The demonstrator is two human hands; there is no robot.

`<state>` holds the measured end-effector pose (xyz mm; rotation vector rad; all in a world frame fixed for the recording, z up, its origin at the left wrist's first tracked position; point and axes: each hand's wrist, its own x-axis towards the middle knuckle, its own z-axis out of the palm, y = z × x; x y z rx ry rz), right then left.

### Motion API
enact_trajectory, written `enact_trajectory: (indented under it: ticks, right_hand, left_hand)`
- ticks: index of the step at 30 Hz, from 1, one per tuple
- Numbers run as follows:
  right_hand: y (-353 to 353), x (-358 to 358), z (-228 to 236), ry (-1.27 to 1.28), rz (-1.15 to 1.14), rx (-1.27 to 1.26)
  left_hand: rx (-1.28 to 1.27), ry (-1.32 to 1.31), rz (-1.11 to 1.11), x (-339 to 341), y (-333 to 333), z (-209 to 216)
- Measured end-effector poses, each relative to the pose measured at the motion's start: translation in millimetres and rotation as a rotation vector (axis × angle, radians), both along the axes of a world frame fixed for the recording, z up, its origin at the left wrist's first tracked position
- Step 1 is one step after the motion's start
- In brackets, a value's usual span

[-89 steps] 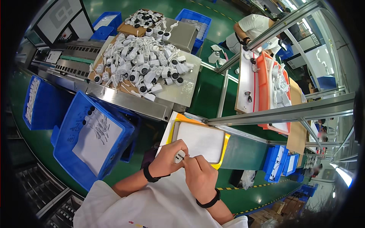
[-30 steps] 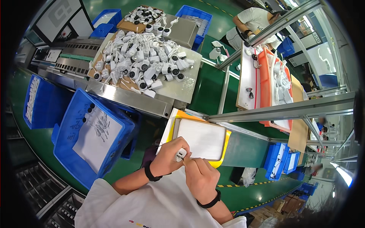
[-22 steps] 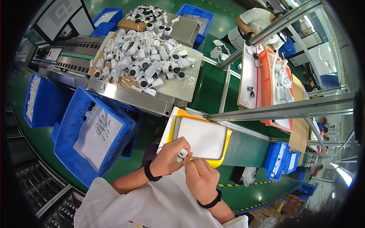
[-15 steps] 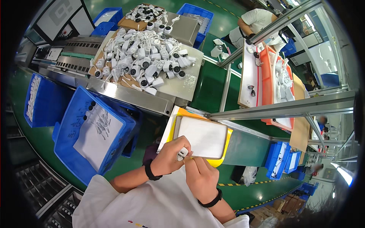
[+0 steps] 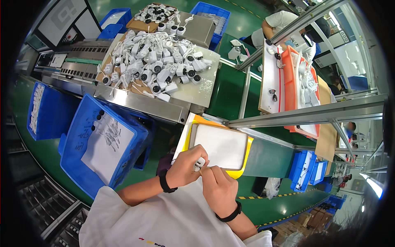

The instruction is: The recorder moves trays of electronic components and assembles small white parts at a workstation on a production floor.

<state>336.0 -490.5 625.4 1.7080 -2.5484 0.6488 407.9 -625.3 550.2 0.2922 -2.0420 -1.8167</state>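
My left hand is closed around a small white plug-like piece, whose end with a dark slot points up between thumb and fingers. Right beside it, my right hand has its fingertips pinched together, close to the piece's lower end. Whatever lies in that pinch is hidden or too small to make out. Both hands hover over the near edge of a shallow tray with a white bottom, which rests on yellow and white sheets.
A heap of white corded devices with black round parts covers a metal table ahead. Left stands a blue bin holding thin grey pieces. A metal rail crosses at right; beyond are an orange crate and a person.
My hands keep nearly the same hold, with the white piece turned slightly. The person at the far right has shifted, with the head now lower and farther right.
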Motion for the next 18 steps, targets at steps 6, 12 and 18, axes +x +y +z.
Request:
enact_trajectory:
  ticks: [6, 12, 18]
  right_hand:
    - [2, -5, -7, -0.016, 0.005, 0.001]
    - [0, -6, -5, 0.012, 0.062, 0.025]
    - [0, -8, -4, 0.045, 0.094, 0.011]
  left_hand:
    - [0.014, 0.015, 0.051, -1, 4, -4]
    - [0.059, -0.051, -0.046, 7, -3, 0]
    - [0.044, -0.029, -0.053, 8, -7, -1]
